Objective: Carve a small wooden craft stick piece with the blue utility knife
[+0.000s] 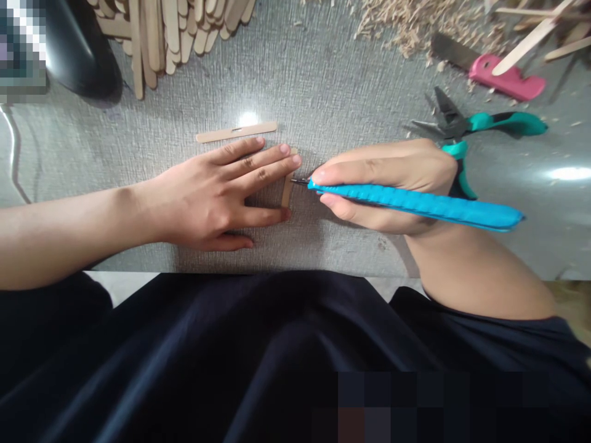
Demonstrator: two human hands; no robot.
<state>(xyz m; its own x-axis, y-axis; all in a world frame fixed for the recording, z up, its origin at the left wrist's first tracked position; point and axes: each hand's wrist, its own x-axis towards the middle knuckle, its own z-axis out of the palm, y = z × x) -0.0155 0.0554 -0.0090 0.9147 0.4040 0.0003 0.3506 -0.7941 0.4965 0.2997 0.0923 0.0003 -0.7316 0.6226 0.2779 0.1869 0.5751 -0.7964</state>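
Observation:
My left hand (221,194) lies flat with fingers stretched out, pressing a small wooden stick piece (287,187) down on the grey table (323,92). My right hand (383,184) is closed around a blue-handled craft knife (415,206), held like a pen. The knife's metal tip touches the right edge of the stick piece, just beside my left fingertips. Another flat wooden stick (236,131) lies on the table just beyond my left hand.
A pile of wooden sticks (170,27) sits at the far left, beside a black object (78,52). Teal-handled pliers (475,126), a pink-handled cutter (505,79), wood shavings (415,24) and loose sticks lie far right. The table's near edge runs along my lap.

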